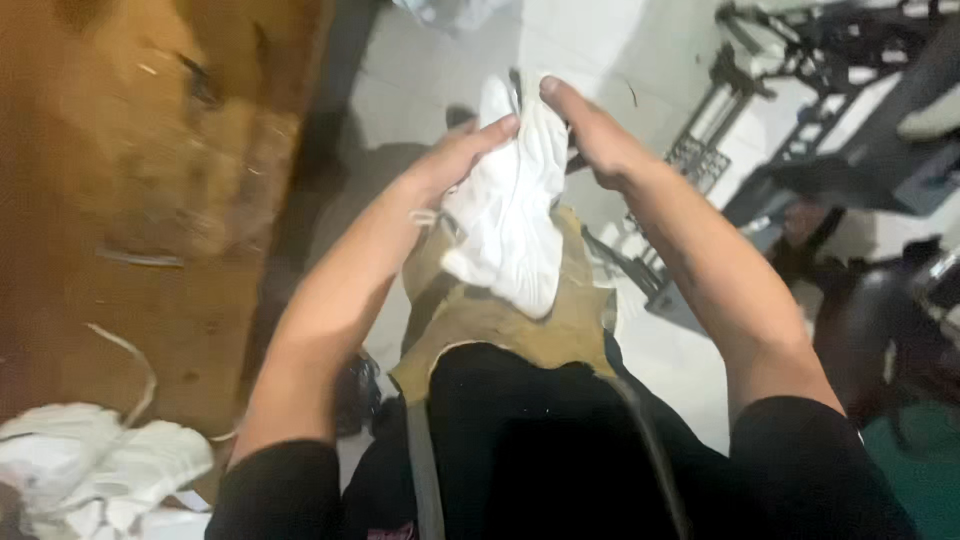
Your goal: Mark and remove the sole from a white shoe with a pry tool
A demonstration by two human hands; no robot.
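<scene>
The white shoe [512,205] sits between both hands over the lap, long axis running away from the body, the left hand [455,160] closed on its near flank and the right hand [590,135] apparently gripping its far end.

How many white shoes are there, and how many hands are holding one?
White shoes: 2, one held over the lap, one on the brown table at bottom left.
Hands on the held shoe: 2, left hand, right hand.
Total: 4.
</scene>
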